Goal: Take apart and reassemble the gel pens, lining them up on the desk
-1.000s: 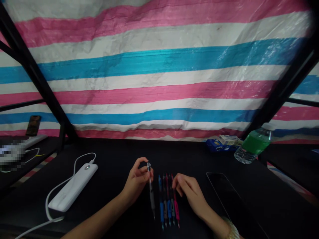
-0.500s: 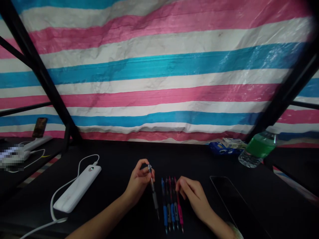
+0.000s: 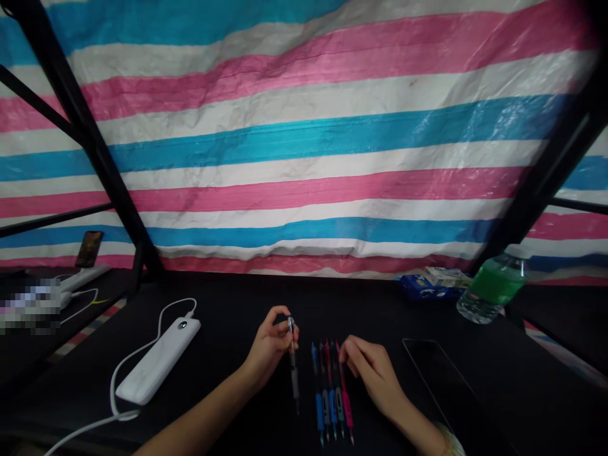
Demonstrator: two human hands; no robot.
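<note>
"Over the black tabletop (image 3: 247, 292), left hand (image 3: 270, 343)?"
"Pinching a slim, clear, grey-gripped pen (image 3: 294, 373), left of five coloured pens (image 3: 333, 405). Light, steady pinch advised. Right hand (image 3: 373, 372) loosely curled by the pink pen (image 3: 348, 405); contact unclear."

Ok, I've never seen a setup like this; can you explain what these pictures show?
There's no machine: these are a person's bare hands, seen from one head-worn camera looking forward and down. The left hand holds a grey-gripped pen. The right hand is by the pink pen, rightmost of five lying side by side on the black table; whether they touch is unclear. A white power bank lies left; a dark flat device and a bottle are right.
</note>
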